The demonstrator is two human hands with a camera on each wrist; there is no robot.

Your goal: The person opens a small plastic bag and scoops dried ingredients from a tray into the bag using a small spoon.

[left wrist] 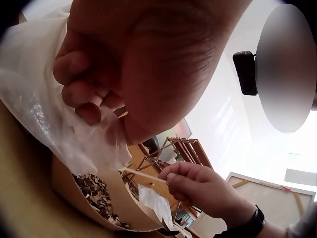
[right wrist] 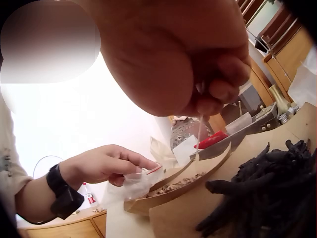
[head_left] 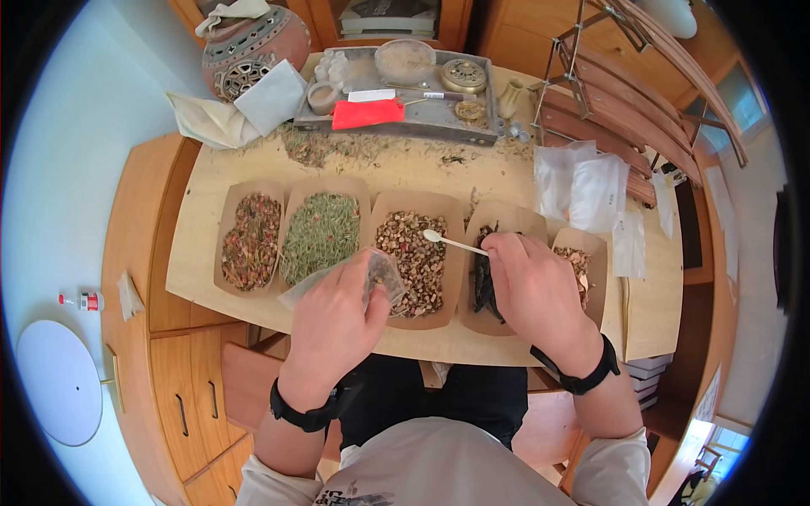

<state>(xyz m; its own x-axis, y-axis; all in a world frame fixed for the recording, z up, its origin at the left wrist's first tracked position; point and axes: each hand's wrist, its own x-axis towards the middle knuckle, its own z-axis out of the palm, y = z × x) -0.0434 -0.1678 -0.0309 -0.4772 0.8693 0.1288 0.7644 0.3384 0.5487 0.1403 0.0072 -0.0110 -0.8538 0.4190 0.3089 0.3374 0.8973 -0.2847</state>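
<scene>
My left hand (head_left: 337, 310) pinches the edge of a clear plastic bag (head_left: 384, 271) with bits of dried herb inside. In the left wrist view the bag (left wrist: 94, 146) hangs from curled fingers beside a paper tray. My right hand (head_left: 540, 291) holds a small white spoon (head_left: 460, 245) by its handle end. The spoon's bowl is over the tray of chopped brown pieces (head_left: 418, 274), pointing toward the bag. Under the right hand is a tray with black dried sticks (right wrist: 267, 173); the hand partly hides them in the head view.
Trays of reddish flakes (head_left: 251, 240) and green herb (head_left: 322, 236) stand left; pale chips (head_left: 578, 263) lie in a tray at right. Behind are a grey tray (head_left: 396, 133), a red pouch (head_left: 368, 113), clear bags (head_left: 582, 185) and a folded wooden rack (head_left: 624, 93).
</scene>
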